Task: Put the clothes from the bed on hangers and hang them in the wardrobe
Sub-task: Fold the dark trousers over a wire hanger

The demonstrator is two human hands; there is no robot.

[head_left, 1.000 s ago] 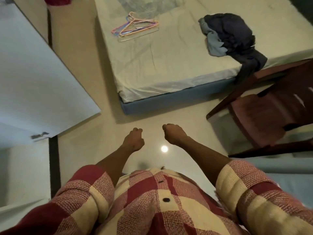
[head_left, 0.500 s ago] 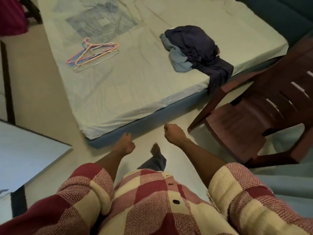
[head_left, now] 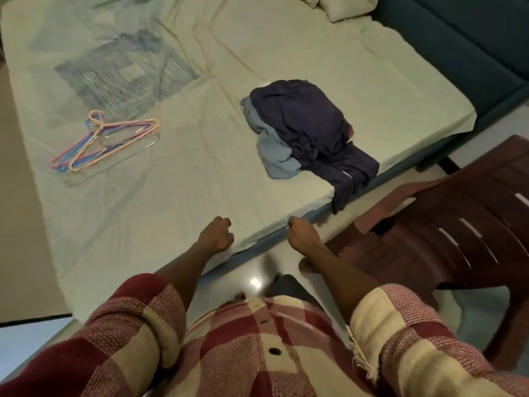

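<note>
Both hands hover at the bed's (head_left: 200, 167) near edge, left hand (head_left: 216, 234) and right hand (head_left: 303, 236) curled into empty fists. Dark clothes (head_left: 307, 133) heap right; hangers (head_left: 108, 144) lie far left.

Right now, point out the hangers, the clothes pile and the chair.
hangers (head_left: 107, 144), head view, middle of the bunch.
clothes pile (head_left: 303, 124), head view, dark top garment.
chair (head_left: 429, 239), head view, seat.

A single head-worn wide-angle view looks steeply down from standing height at the bed (head_left: 200, 173) close below; edges appear bent, probably lens distortion.
</note>
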